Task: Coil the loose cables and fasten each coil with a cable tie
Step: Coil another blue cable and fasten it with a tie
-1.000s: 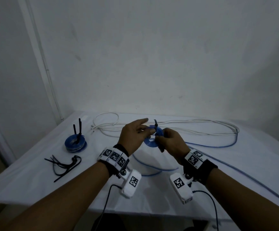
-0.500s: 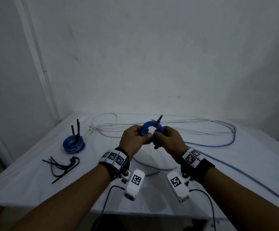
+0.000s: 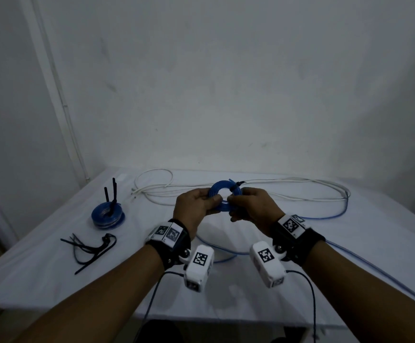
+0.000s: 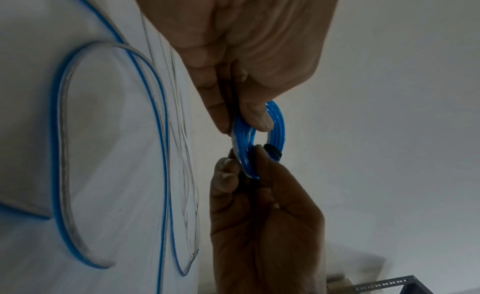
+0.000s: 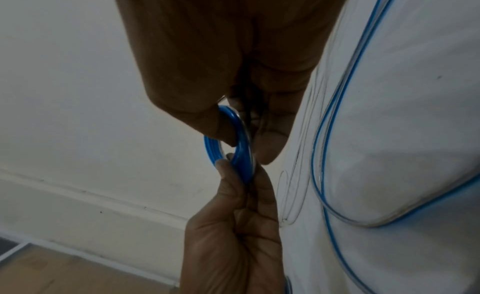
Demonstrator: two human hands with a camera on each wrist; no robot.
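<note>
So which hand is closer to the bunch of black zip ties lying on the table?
Left. The left hand grips the small blue cable coil on the side nearer the loose black cable ties; the right hand grips the coil's other side, farther away.

Cable tie point(image 3: 237, 186) mostly hidden behind the blue coil point(image 3: 216, 191) and right fingers point(image 3: 236, 201).

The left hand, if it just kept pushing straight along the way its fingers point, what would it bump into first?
Probably the right hand. The left hand points across at it, both pinching the small blue coil between them, so the coil and those fingers come first. Depth is hard to judge.
</note>
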